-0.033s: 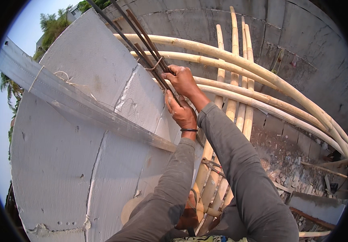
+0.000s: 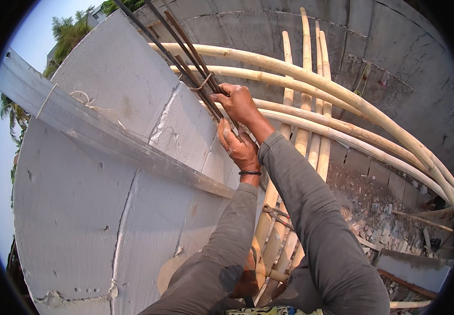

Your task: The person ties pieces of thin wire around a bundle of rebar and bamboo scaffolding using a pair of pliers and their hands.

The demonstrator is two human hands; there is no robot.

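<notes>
A bundle of long dark steel reinforcing bars [image 2: 189,59] slants down from the top beside the edge of a pale block wall. A bent steel tie [image 2: 204,82] loops around the bars just above my hands. My right hand [image 2: 237,104] is closed with its fingertips against the bars. Just below it, my left hand [image 2: 241,151], with a dark band at the wrist, curls around the lower part of the same bars. My palms and fingers hide the bars' lower stretch. Pincers [image 2: 278,215] lie on the bamboo below my hands.
The block wall [image 2: 74,210] fills the left, with a long grey metal straightedge [image 2: 116,137] across it. Upright bamboo poles [image 2: 301,139] cross several long curved ones [image 2: 342,97] on the right. Rubble [image 2: 390,226] lies far below, beside a grey wall [image 2: 421,68].
My left hand and wrist have shifted slightly right and down along the bars. My right hand stays in nearly the same place.
</notes>
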